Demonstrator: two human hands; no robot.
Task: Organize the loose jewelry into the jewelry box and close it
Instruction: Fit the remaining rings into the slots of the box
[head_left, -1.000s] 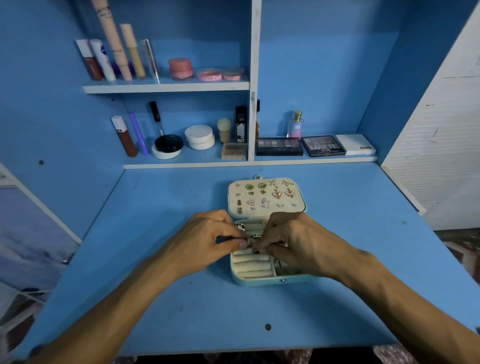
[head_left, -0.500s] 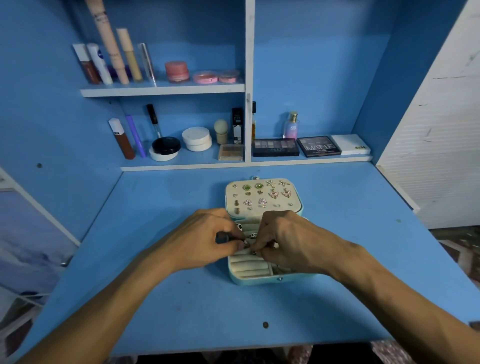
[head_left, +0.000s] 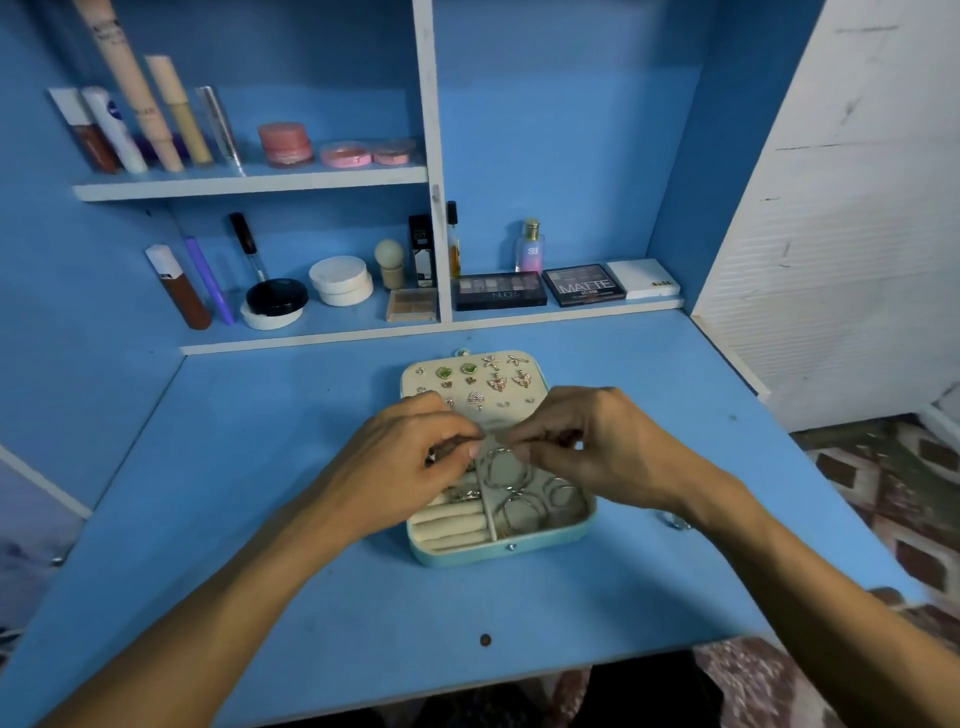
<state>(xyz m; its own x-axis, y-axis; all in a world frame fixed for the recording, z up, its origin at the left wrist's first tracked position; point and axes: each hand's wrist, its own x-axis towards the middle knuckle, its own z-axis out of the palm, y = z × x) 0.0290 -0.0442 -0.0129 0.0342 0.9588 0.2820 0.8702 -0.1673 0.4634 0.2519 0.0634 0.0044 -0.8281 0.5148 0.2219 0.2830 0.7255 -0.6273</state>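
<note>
Since the earlier frames both hands are being carried back toward the hinge and slightly apart, so the near half of the jewelry box (head_left: 498, 555) is being uncovered. A thin hoop (head_left: 500, 453), as far as can be judged, is being pinched between the two hands. The left hand (head_left: 410, 462) is being held with its fingers curled and thumb and forefinger closed at the hoop's left side. The right hand (head_left: 597, 447) is being held the same way at the hoop's right side. Whether something dark is also being kept under the left fingers cannot be told.

The hoop is being held just above the back end of the right compartment, where other hoops (head_left: 519, 501) are already lying beside the divider (head_left: 488, 514). That compartment's long axis is running from the hinge toward the person, so the release is being set up as a short drop down and a little to the right. The right hand is being kept nearer to it. The ring rolls (head_left: 449, 525) are lying under the left hand. The lid (head_left: 543, 387) is being left flat open behind. A small shiny item (head_left: 675, 521) is lying on the desk (head_left: 363, 623), just beside the right forearm.
</note>
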